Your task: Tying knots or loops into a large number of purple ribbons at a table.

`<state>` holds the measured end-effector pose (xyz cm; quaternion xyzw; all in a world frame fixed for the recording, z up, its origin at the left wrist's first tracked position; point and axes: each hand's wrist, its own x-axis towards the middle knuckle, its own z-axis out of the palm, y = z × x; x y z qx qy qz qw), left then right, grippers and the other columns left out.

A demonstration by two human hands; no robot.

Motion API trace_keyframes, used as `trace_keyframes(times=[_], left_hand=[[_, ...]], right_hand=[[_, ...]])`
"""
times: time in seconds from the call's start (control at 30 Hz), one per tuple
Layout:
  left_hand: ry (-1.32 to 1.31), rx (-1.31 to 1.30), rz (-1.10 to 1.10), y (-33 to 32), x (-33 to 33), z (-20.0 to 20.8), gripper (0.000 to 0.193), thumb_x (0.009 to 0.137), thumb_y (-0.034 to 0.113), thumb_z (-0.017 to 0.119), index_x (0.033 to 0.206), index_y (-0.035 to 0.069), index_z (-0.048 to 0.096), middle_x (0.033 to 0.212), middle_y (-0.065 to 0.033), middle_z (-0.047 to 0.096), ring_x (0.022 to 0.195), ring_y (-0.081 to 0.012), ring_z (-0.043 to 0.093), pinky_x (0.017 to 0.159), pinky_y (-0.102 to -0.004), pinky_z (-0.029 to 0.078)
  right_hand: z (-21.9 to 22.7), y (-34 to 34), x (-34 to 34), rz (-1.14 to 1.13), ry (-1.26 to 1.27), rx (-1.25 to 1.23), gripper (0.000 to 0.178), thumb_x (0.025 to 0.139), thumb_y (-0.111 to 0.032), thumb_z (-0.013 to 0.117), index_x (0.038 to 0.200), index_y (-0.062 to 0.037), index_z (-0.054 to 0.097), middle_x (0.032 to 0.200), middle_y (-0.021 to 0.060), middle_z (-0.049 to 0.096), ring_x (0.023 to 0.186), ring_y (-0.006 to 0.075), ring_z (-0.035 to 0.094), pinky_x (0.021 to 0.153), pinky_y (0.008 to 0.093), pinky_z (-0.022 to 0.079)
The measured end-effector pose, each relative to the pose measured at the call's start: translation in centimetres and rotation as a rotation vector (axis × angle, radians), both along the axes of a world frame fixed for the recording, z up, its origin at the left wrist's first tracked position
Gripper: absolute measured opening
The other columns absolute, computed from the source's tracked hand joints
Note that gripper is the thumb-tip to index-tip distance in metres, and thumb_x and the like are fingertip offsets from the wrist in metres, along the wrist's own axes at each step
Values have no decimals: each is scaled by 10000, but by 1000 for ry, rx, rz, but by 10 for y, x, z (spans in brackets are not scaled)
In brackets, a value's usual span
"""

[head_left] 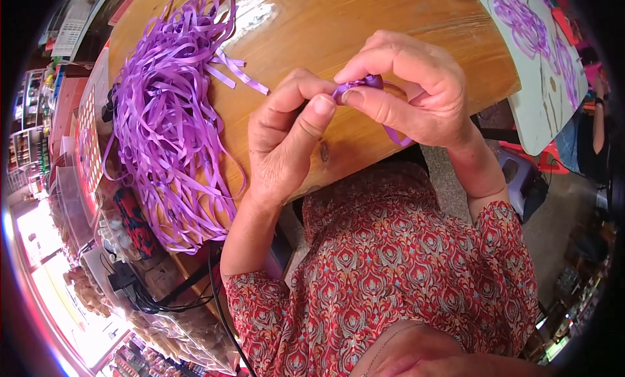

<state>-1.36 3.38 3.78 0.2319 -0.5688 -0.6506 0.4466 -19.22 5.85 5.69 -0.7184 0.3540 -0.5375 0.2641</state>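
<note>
My left hand [286, 139] and my right hand [407, 90] meet above a round wooden table [364, 25]. Both pinch one short purple ribbon strip [364, 84] folded into a small loop between thumbs and forefingers. A loose tail of that ribbon [396, 136] hangs below my right palm. A large heap of purple ribbon strips [169, 129] lies on the table to the left of my left hand, about a hand's width away. My sleeves are red patterned fabric.
A pale board [540, 64] with purple ribbon shapes on it stands at the right, with a person's arm [596, 116] beyond it. A grey stool [517, 175] sits under the table edge. Black cables [163, 299] and packed goods crowd the lower left.
</note>
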Motion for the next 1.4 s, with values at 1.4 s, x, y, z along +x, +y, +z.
trace_keyframes(times=[1.4], left_hand=[[149, 333, 15, -4, -5, -8, 153, 856, 38, 599, 1003, -7, 603, 908, -64, 624, 789, -126, 584, 693, -229, 449]], right_hand=[[-9, -10, -6, -146, 181, -254, 245, 693, 12, 708, 933, -20, 675, 758, 75, 604, 652, 148, 581, 537, 240, 455]])
